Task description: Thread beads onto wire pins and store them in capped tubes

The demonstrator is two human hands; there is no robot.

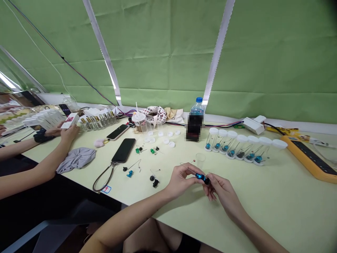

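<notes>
View from my head: this is the only view, and it looks forward and down on the pale green-yellow table (pixel 286 207).
My left hand (pixel 181 181): it is narrow, with thumb and fingers pinching a small shiny blue-and-black part (pixel 202 177) from the left.
My right hand (pixel 223 189): it is narrow also, the fingertips at the dark right end of the same part; how hard they press, I cannot tell.
Blue-and-black part: it is between my two hands, held above the table. A thin metal wire (pixel 191 171) runs from it, up and to the left.
Clear tube: one transparent plastic tube (pixel 200 159) is just beyond my hands.
Row at right: seven transparent tubes with round white caps (pixel 232 134) stand close together, with small parts and wires inside, mostly blue.
Loose sets at left: a small blue part (pixel 129 174), a small black part (pixel 156 183) and two small green parts (pixel 152 151) lie with their wires.
Step in hand: in my judgement, I am fitting or adjusting the dark end; my fingers hide the joint.
Next move: I think it calls for a steady left pinch, small turning by the right fingertips, and care not to bend the wire.
</notes>
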